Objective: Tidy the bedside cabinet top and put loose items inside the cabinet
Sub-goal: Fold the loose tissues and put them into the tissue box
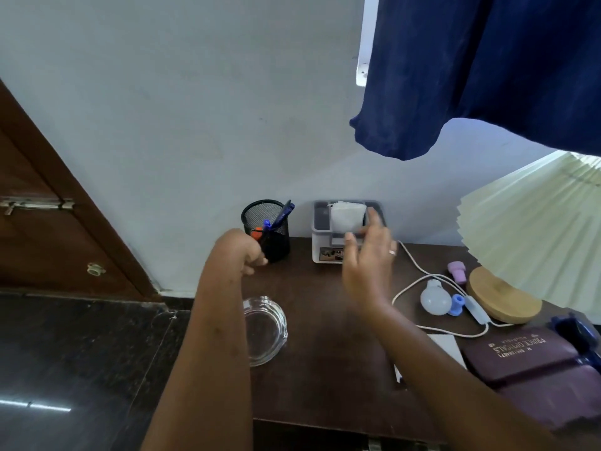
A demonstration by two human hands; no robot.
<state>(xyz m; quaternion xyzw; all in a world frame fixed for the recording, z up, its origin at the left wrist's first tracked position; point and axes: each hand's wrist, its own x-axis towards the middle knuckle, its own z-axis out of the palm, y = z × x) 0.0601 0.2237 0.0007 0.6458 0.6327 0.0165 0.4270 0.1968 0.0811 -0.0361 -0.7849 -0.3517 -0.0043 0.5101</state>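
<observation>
On the dark wooden cabinet top (325, 369), a black mesh pen holder (266, 227) with blue pens stands at the back left. My left hand (248, 252) is curled against its near side, fingers closed. A grey and white box (341, 236) stands at the back against the wall, with white tissue (346, 218) sticking out of it. My right hand (369, 258) hovers just in front of that box, fingers apart and near the tissue; I cannot tell if they touch it. A clear glass ashtray (265, 330) sits at the left edge.
A white bulb (434, 299), a blue cap (457, 304), a pink cap (457, 271) and a white cable (419, 281) lie at the right. Behind them stands a lamp with a wooden base (502, 294) and pleated shade (536, 222). A maroon glasses case (533, 362) sits front right. Blue cloth (471, 70) hangs above.
</observation>
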